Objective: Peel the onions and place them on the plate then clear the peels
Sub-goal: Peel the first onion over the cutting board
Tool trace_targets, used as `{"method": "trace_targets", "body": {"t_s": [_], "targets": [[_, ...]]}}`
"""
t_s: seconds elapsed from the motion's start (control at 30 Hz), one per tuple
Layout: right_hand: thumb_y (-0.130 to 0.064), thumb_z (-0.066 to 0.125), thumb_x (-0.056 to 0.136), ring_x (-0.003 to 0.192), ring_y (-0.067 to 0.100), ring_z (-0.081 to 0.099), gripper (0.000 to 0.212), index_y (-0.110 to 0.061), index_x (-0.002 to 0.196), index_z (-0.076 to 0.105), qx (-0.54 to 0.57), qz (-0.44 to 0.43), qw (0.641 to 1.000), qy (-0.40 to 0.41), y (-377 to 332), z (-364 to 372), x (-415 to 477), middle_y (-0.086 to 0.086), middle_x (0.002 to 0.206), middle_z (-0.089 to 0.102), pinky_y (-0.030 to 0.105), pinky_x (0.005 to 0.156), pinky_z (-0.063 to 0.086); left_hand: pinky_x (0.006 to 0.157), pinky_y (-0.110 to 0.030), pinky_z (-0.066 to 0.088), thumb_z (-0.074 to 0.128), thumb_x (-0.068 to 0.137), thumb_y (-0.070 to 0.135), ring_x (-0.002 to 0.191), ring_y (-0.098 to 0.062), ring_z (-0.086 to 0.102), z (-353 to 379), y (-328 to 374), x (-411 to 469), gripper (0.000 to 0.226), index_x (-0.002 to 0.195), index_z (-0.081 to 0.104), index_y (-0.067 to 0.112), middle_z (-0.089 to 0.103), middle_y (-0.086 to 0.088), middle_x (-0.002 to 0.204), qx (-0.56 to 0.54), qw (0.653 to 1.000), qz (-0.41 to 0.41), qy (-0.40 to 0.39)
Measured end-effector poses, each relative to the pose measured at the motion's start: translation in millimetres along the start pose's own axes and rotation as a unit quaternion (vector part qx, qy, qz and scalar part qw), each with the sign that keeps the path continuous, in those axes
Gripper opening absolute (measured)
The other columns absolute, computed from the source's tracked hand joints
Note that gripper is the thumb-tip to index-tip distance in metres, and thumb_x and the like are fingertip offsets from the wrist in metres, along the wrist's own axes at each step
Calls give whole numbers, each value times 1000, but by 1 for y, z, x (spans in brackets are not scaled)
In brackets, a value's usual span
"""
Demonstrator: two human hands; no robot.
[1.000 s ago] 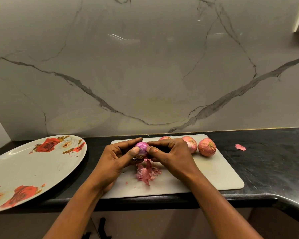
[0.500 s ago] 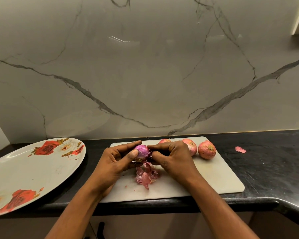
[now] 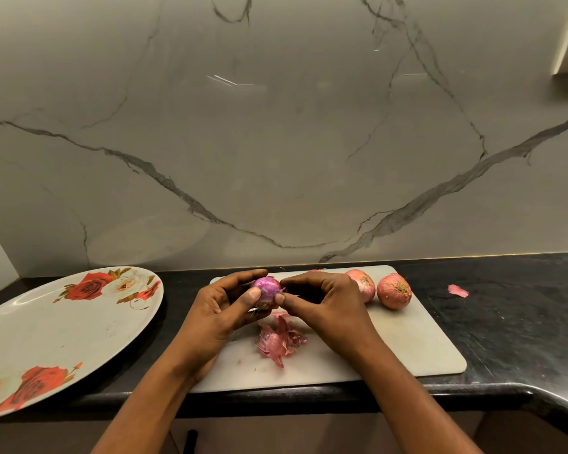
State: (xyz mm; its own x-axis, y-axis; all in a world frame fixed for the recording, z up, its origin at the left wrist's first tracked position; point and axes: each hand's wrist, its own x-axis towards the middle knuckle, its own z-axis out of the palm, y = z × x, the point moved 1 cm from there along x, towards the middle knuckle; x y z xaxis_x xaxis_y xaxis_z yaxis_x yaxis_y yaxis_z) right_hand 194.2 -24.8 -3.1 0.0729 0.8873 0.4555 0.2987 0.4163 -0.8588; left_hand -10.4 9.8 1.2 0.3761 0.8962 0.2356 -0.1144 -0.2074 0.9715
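Observation:
A shiny purple onion (image 3: 267, 289), mostly peeled, is held above the white cutting board (image 3: 407, 342). My left hand (image 3: 220, 314) grips it from the left with thumb and fingers. My right hand (image 3: 325, 303) pinches the skin at its right side. A heap of pink peels (image 3: 277, 339) lies on the board just below. Two unpeeled onions stand at the board's far right, one (image 3: 363, 285) beside my right hand and one (image 3: 394, 290) further right; a third (image 3: 313, 271) barely shows behind my right hand. The rose-patterned plate (image 3: 46, 329) on the left holds nothing.
A stray piece of peel (image 3: 458, 290) lies on the black counter (image 3: 522, 322) right of the board. The marble wall rises directly behind. The counter's front edge curves at the lower right.
The view has shifted slightly. Both hands stay on the onion, turning it a little; more purple flesh shows. The peel heap is unchanged.

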Motion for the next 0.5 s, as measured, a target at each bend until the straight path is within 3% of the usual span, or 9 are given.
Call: {"method": "trace_targets", "body": {"t_s": [0.5], "targets": [[-16,84,89,89,5,76,13,-21,101,85,-76,1,997,-5,1,0,-1,-10,92,80,32,84,65,95,-38,62,63,94,24,120,-27,72,-2,-1,5,42,135,70,25,70,-5,134,-38,999,-4,26]]}}
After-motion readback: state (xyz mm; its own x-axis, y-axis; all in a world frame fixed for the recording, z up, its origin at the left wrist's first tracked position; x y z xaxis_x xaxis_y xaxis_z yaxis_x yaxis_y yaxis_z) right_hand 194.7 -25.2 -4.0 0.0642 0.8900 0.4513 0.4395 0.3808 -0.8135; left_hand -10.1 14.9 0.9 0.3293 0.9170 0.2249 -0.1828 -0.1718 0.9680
